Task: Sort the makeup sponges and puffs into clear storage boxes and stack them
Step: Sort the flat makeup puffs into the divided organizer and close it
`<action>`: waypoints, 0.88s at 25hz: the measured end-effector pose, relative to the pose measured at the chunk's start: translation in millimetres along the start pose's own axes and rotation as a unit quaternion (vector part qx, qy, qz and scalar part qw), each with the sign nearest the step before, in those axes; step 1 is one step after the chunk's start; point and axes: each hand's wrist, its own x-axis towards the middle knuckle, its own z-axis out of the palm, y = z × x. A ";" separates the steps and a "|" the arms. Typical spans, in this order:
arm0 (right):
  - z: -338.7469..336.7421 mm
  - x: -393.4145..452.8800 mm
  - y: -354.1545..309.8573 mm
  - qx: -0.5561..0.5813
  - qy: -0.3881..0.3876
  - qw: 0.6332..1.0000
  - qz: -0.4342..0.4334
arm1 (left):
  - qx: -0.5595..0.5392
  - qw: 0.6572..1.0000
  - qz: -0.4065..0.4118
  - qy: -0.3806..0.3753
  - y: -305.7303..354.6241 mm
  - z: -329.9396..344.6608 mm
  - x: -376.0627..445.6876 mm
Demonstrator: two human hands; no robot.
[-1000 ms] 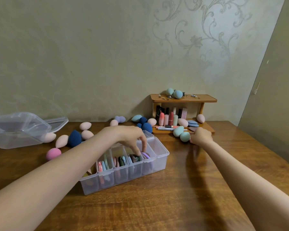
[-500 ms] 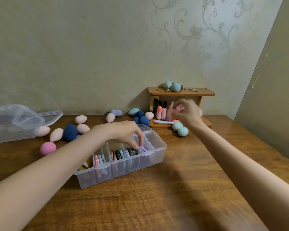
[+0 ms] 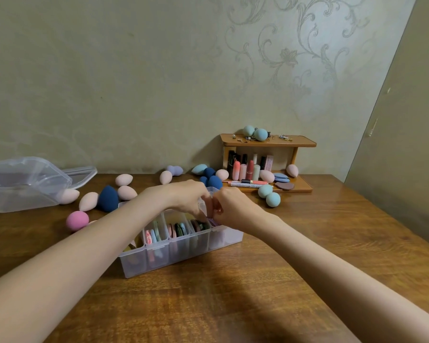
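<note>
A clear divided box (image 3: 178,253) stands mid-table with flat puffs on edge in its compartments. Both my hands meet over its right end. My right hand (image 3: 230,206) is curled, and its fingertips pinch a lilac puff (image 3: 214,222) at the last filled compartment. My left hand (image 3: 186,196) bends its fingers down into the box beside that puff, with the fingertips hidden. Loose egg sponges lie behind: a pink one (image 3: 76,220), a navy one (image 3: 108,198), several beige ones and a teal pair (image 3: 269,194).
A large clear box (image 3: 22,186) lies tilted at the far left with its lid (image 3: 82,173) behind it. A small wooden shelf (image 3: 268,141) against the wall holds lipsticks, teal sponges and flat puffs (image 3: 281,177). A wall closes in on the right.
My right hand has come back from the shelf to the box's right end and now meets my left hand there. My left hand has stayed at the box.
</note>
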 end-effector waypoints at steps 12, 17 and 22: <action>-42.4 11.6 60.7 0.290 0.015 0.944 0.158 | -0.018 0.999 0.023 0.030 4.7 -26.4 36.2; -30.4 27.1 160.4 0.193 0.131 0.894 0.382 | 0.005 0.997 0.040 -0.058 15.9 -21.9 65.0; -9.7 33.6 196.5 0.226 0.076 0.845 0.478 | 0.019 0.996 0.043 -0.082 16.3 -17.4 79.2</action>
